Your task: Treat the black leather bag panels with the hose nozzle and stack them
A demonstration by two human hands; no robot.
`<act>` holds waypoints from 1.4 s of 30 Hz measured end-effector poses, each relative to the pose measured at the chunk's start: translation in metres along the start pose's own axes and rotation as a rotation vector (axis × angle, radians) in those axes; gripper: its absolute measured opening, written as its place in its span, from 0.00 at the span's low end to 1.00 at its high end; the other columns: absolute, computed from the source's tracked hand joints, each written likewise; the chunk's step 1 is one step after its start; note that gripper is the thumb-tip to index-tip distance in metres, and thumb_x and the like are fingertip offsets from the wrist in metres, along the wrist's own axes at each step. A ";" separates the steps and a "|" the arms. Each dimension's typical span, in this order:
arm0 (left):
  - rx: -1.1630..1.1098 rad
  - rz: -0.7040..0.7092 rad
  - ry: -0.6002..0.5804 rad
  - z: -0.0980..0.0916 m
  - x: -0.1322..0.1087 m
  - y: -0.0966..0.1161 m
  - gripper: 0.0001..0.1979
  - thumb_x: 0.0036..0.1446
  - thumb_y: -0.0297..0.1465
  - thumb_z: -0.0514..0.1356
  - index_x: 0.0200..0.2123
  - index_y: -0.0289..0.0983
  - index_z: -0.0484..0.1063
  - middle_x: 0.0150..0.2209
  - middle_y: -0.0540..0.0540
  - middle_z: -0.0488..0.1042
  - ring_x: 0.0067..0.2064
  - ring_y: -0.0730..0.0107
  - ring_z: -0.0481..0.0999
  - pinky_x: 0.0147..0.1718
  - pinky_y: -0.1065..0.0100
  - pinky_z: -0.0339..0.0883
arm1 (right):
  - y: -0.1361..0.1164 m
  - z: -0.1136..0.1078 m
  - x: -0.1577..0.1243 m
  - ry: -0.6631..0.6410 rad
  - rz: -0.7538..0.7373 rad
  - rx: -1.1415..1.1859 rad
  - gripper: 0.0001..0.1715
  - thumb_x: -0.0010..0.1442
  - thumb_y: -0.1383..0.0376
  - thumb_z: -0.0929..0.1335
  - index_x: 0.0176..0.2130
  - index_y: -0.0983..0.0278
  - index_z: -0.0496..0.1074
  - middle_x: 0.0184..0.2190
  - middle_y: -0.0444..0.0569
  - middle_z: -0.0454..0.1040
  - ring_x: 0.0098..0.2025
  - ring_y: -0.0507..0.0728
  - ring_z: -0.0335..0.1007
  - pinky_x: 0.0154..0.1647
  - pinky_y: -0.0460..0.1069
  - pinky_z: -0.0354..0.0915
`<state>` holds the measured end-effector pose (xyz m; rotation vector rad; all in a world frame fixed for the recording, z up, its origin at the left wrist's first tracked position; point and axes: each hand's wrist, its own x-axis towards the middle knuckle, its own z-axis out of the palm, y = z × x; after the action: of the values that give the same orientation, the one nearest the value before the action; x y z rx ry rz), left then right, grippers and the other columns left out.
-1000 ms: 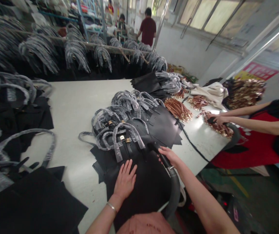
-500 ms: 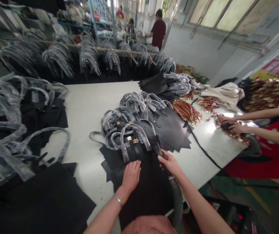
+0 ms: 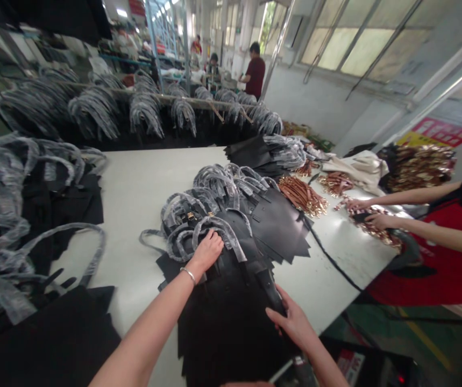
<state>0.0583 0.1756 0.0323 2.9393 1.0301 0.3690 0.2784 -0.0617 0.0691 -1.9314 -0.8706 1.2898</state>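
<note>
My left hand (image 3: 208, 250) is at the top of a black bag panel (image 3: 218, 322), its fingers curled at the base of a plastic-wrapped handle (image 3: 234, 242). The exact grip is partly hidden behind the knuckles. In my right hand (image 3: 295, 320) is a black nozzle (image 3: 270, 285) with a flat, wide head, joined to a thick hose near the bottom edge. The nozzle's head lies over the right side of the panel. More black panels with wrapped handles (image 3: 214, 185) are fanned out beyond, on the white table (image 3: 134, 188).
Another stack of black panels (image 3: 49, 333) lies at the left. Brown straps with gold clasps (image 3: 301, 196) are bundled at the right, beside a black cord (image 3: 331, 255). A co-worker's hands (image 3: 378, 219) handle similar clasps there. Wrapped handles hang over a rail (image 3: 105, 88) behind.
My left hand has moved up from the panel's flat face to the handle base. My right hand and the nozzle have shifted down, towards me. The view has tilted upward slightly.
</note>
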 end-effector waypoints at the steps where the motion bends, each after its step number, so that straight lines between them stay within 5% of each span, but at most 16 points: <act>1: 0.004 0.017 -0.007 -0.002 0.000 0.001 0.15 0.59 0.19 0.48 0.37 0.34 0.73 0.38 0.39 0.73 0.48 0.58 0.69 0.58 0.54 0.53 | 0.005 0.001 0.000 0.002 -0.007 -0.009 0.50 0.50 0.58 0.71 0.66 0.63 0.50 0.37 0.48 0.76 0.20 0.50 0.65 0.18 0.46 0.63; 7: -0.167 -0.219 -0.113 -0.019 0.004 0.008 0.14 0.57 0.18 0.48 0.32 0.31 0.74 0.36 0.34 0.74 0.45 0.55 0.73 0.53 0.52 0.57 | 0.018 0.013 0.001 -0.034 -0.071 -0.032 0.48 0.52 0.59 0.70 0.66 0.63 0.50 0.37 0.49 0.76 0.19 0.51 0.65 0.18 0.47 0.64; 10: -0.225 -0.311 -0.127 -0.032 -0.005 0.013 0.11 0.57 0.21 0.52 0.28 0.30 0.74 0.33 0.31 0.75 0.42 0.50 0.75 0.48 0.50 0.61 | 0.013 0.016 -0.002 -0.050 -0.090 -0.067 0.47 0.52 0.60 0.70 0.66 0.61 0.52 0.28 0.44 0.75 0.19 0.52 0.66 0.19 0.47 0.64; 14: -0.389 -0.481 -0.169 -0.041 -0.039 0.024 0.10 0.57 0.27 0.55 0.28 0.31 0.73 0.32 0.31 0.76 0.38 0.50 0.77 0.40 0.54 0.67 | -0.004 0.015 -0.013 -0.144 -0.112 -0.130 0.44 0.55 0.59 0.69 0.66 0.62 0.53 0.19 0.39 0.67 0.19 0.52 0.65 0.19 0.46 0.63; 17: -0.567 -0.602 -0.230 -0.034 -0.075 0.045 0.14 0.62 0.30 0.50 0.29 0.33 0.72 0.28 0.39 0.77 0.31 0.62 0.78 0.33 0.63 0.69 | -0.018 0.015 -0.022 -0.234 -0.131 -0.156 0.43 0.56 0.57 0.68 0.66 0.61 0.54 0.20 0.39 0.67 0.20 0.51 0.64 0.20 0.45 0.63; 20: -0.936 -0.747 -0.216 -0.022 -0.108 0.072 0.17 0.65 0.34 0.45 0.34 0.33 0.71 0.30 0.43 0.77 0.27 0.72 0.77 0.28 0.71 0.69 | -0.031 0.017 -0.029 -0.350 -0.126 -0.165 0.42 0.57 0.57 0.68 0.66 0.59 0.53 0.18 0.38 0.66 0.19 0.51 0.64 0.20 0.45 0.63; 24: -1.653 -1.008 0.023 -0.008 -0.131 0.102 0.19 0.58 0.44 0.57 0.39 0.31 0.70 0.31 0.43 0.75 0.26 0.72 0.74 0.25 0.71 0.68 | -0.043 0.022 -0.038 -0.454 -0.084 -0.167 0.40 0.57 0.57 0.69 0.65 0.57 0.56 0.18 0.38 0.66 0.19 0.50 0.64 0.19 0.44 0.63; 32: -1.748 -0.900 0.136 -0.004 -0.135 0.123 0.22 0.53 0.46 0.60 0.39 0.31 0.73 0.30 0.45 0.74 0.25 0.74 0.71 0.23 0.72 0.62 | -0.055 0.030 -0.040 -0.533 -0.044 -0.060 0.37 0.56 0.58 0.69 0.63 0.57 0.60 0.20 0.38 0.66 0.18 0.49 0.62 0.17 0.43 0.60; 38: -1.887 -0.955 0.172 -0.006 -0.134 0.130 0.18 0.53 0.43 0.62 0.35 0.31 0.72 0.26 0.47 0.72 0.23 0.76 0.69 0.21 0.73 0.61 | -0.057 0.028 -0.043 -0.554 -0.011 -0.047 0.36 0.56 0.59 0.69 0.62 0.59 0.60 0.20 0.38 0.66 0.17 0.48 0.62 0.16 0.43 0.60; 42: -2.051 -1.080 0.118 -0.010 -0.135 0.134 0.09 0.54 0.33 0.61 0.34 0.30 0.73 0.30 0.43 0.75 0.23 0.77 0.68 0.21 0.73 0.61 | -0.062 0.029 -0.041 -0.412 -0.033 -0.026 0.36 0.55 0.59 0.69 0.61 0.60 0.61 0.23 0.39 0.67 0.18 0.48 0.61 0.16 0.43 0.60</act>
<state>0.0363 -0.0132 0.0237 0.4854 0.9360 0.7640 0.2282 -0.0555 0.1307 -1.6864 -1.1174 1.6960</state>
